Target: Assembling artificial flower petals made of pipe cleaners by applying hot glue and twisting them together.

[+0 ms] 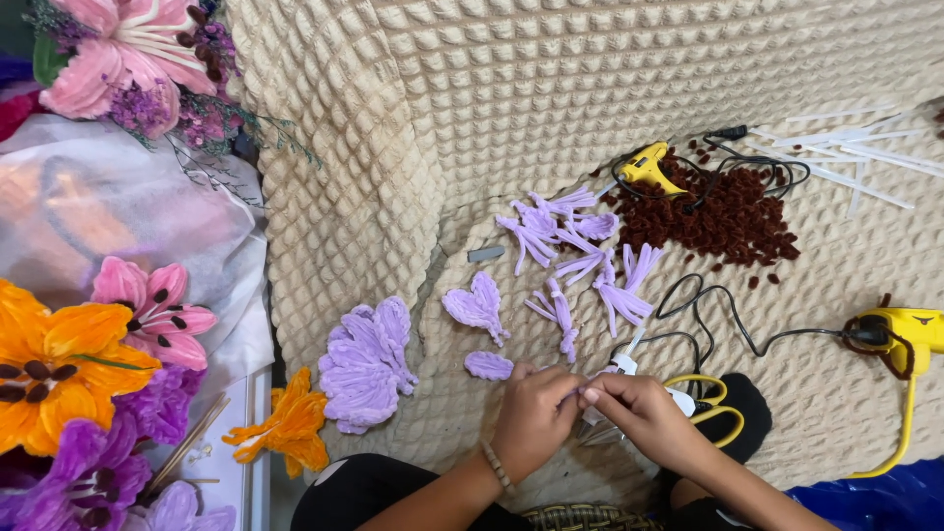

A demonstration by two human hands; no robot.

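Both hands meet low in the middle of the view, over a cream, bumpy cloth (413, 147). The left hand (531, 413) and the right hand (644, 413) have their fingertips pressed together on a thin purple strand (578, 391), pinching it between them; the strand is mostly hidden by the fingers, so it may be a piece of fuzzy wire. A beaded bracelet (498, 465) sits on the left wrist.

Just beside the right hand lie yellow-handled scissors (703, 411). Near the left hand lies a small purple petal (489, 366), and above it a heart-shaped purple petal (476, 305). To the left is a larger purple flower piece (366, 364), and beside that an orange flower piece (287, 430). Farther up lies a loose bunch of purple looped petals (575, 251), next to a heap of dark brown bits (723, 216). A small yellow glue gun (649, 167) lies at the heap's edge, and another yellow glue gun (900, 334) lies at far right. White glue sticks (855, 157) lie scattered at upper right. Finished flowers (79, 364) fill the left edge.
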